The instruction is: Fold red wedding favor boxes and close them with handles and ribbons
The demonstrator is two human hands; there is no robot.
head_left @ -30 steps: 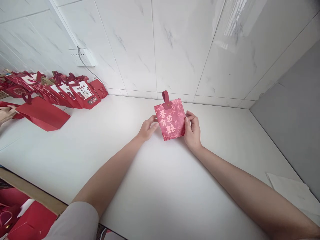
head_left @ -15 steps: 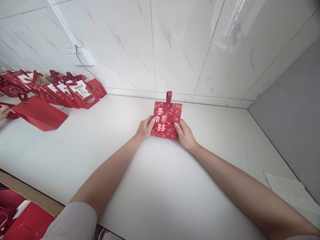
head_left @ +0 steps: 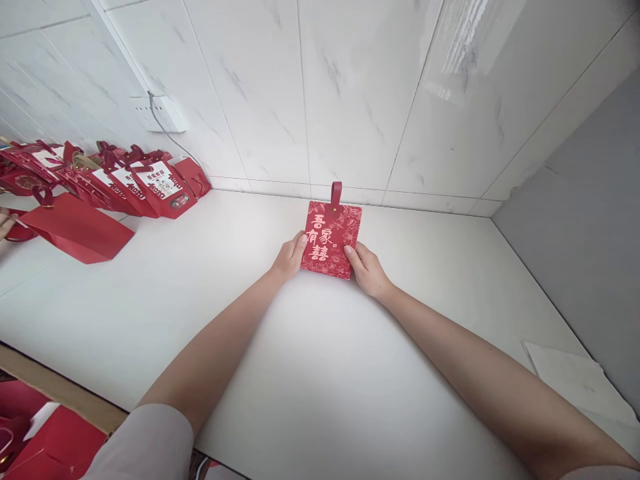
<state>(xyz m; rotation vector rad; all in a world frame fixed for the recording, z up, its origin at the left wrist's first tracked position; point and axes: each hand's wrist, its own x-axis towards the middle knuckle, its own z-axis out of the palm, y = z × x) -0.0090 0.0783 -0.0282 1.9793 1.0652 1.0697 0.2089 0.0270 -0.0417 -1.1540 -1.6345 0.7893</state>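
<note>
Between my two hands is a red gift bag (head_left: pixel 333 243) with pink Chinese characters, flower line drawings and a dark red strap loop (head_left: pixel 337 193) at its top. My left hand (head_left: pixel 291 257) grips its left edge, thumb on the front face. On the right edge my right hand (head_left: pixel 369 268) holds it the same way, thumb in front and fingers behind. The bag's face is turned toward me, with the strap pointing to the wall. The fingers behind the bag are hidden.
A row of red gift bags (head_left: pixel 160 183) lines the wall at the left. Nearer stands a plain red bag (head_left: pixel 83 227), with another person's hand (head_left: pixel 7 221) beside it. A wall socket (head_left: pixel 157 113) with a cable is behind. A cardboard box (head_left: pixel 60 383) holds red bags below the table (head_left: pixel 320 373).
Both hands keep hold of the gift bag, which has turned very slightly and shifted a little left in view. The other person's hand has moved slightly.
</note>
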